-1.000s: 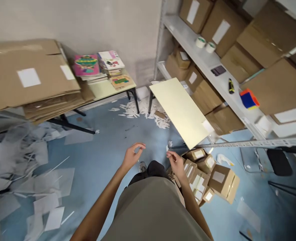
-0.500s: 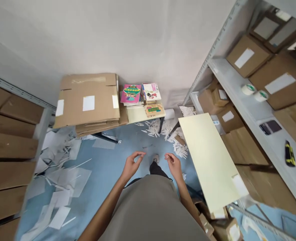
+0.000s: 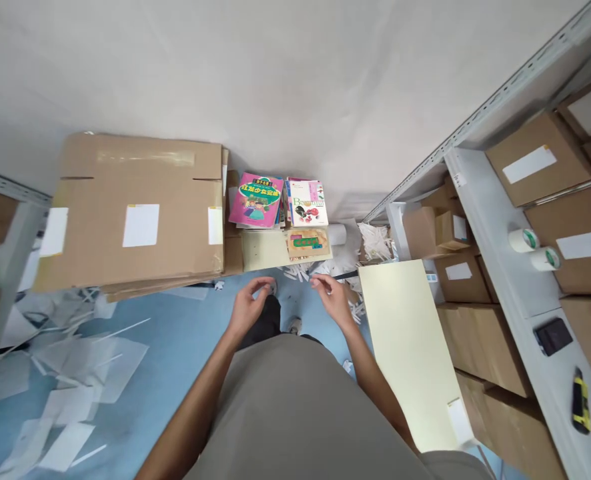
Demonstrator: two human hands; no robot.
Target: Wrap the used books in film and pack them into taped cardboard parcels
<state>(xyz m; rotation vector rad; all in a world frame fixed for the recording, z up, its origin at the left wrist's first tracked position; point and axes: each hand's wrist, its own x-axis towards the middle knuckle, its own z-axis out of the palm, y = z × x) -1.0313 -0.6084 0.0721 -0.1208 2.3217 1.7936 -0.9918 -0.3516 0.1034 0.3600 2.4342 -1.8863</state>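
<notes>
My left hand [image 3: 248, 303] hovers in front of the low table [image 3: 261, 248], fingers loosely bent and apart, holding nothing. To its right, my right hand [image 3: 332, 297] is likewise open and empty, with fingers slightly curled. Neither touches anything. Beyond them on the table lie a stack of books topped by a pink picture book [image 3: 256, 200] and another topped by a white book [image 3: 307, 203]. A small brown book [image 3: 307, 243] with coloured lettering lies at the front right edge. Flattened cardboard boxes [image 3: 175, 227] are piled on the table's left side.
A pale yellow tabletop [image 3: 405, 333] stands at my right. Behind it a grey shelf [image 3: 495, 227] bears cartons, tape rolls [image 3: 534, 248], a phone [image 3: 553, 336] and a yellow-black cutter [image 3: 580, 401]. Paper scraps [image 3: 75, 400] litter the floor at left; a shredded-paper box [image 3: 375, 241] sits near the wall.
I have stepped closer to the table with the books, which looks larger now. Both hands have moved forward with me, still empty.
</notes>
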